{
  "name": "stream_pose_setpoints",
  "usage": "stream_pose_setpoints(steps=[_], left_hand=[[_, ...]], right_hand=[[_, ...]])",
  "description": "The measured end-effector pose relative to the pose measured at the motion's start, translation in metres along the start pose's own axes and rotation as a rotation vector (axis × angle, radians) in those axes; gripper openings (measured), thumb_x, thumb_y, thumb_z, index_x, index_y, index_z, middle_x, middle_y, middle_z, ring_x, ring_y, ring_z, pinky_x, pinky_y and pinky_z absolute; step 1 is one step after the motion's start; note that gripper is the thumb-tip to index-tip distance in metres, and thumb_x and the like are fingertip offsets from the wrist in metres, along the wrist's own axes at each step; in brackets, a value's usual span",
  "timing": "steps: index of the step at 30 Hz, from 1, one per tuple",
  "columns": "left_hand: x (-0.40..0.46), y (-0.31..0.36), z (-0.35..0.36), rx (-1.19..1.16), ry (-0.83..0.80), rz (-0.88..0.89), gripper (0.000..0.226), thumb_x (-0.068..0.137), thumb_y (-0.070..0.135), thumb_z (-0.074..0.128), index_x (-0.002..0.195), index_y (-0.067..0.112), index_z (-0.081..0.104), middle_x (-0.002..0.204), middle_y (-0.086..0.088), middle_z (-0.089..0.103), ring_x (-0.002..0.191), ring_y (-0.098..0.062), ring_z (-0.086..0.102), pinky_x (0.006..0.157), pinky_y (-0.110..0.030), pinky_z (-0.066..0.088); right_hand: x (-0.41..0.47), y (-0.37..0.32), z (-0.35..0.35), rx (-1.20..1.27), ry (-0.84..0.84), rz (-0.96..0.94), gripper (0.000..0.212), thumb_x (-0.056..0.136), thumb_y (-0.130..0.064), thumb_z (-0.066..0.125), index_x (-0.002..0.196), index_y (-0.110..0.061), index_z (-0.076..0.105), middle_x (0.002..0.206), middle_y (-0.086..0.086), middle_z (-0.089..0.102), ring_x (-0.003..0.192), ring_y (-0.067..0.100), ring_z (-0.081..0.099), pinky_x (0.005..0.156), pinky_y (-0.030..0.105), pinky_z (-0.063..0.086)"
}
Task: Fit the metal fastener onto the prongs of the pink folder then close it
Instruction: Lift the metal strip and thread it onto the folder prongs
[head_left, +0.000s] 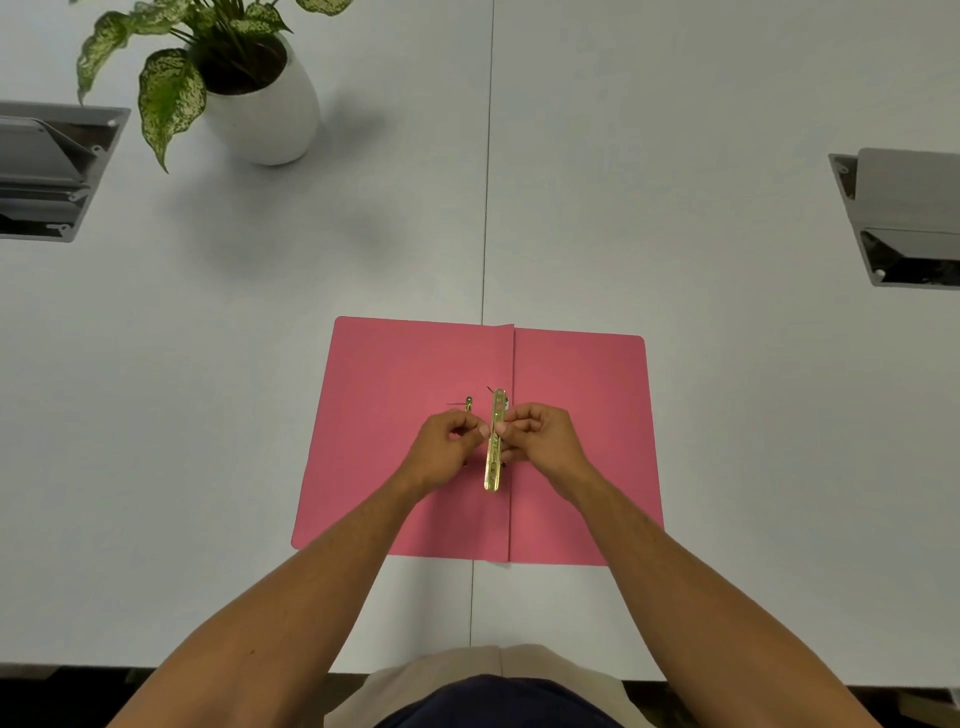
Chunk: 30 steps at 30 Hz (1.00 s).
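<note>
Over the middle of the white bench (675, 467), the pink folder (405, 395) lies wide open and flat, its fold running straight away from the person and sitting almost on the seam between the two bench halves. Both hands meet right at that fold. The metal fastener (496, 441), a long brass strip with holes, stands lengthwise along the crease, and it is pinched from both sides: the left hand (447, 447) has its fingers curled tight with thumb and forefinger pressed to the strip's left edge, the right hand (540, 441) nips the right edge the same way, fingers narrow and bunched. Just left of the strip's far end, a small brass prong (468, 402) pokes up from the folder's left leaf. Far left on the bench stands a potted plant (249, 88) in a white pot, well apart from the folder. Grey recessed boxes (47, 171) sit at both bench edges.
</note>
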<state>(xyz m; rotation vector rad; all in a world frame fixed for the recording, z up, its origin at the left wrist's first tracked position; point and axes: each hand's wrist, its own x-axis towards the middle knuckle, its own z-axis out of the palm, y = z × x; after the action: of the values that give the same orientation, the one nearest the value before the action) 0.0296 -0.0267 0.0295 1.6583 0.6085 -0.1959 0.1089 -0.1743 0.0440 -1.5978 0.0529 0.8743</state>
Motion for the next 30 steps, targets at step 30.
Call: stream_pose_setpoints(steps=[30], left_hand=[[-0.009,-0.023,0.023,0.041,-0.056,0.040,0.016,0.086,0.000,0.064,0.097,0.002,0.076,0.091,-0.019,0.076,0.079,-0.018,0.065,0.083,-0.042,0.054]], right_hand=[[0.018,0.010,-0.013,-0.079,0.073,-0.037,0.016,0.082,-0.002,0.071,0.095,0.004,0.064,0.077,0.014,0.068,0.066,0.021,0.069,0.065,0.037,0.061]])
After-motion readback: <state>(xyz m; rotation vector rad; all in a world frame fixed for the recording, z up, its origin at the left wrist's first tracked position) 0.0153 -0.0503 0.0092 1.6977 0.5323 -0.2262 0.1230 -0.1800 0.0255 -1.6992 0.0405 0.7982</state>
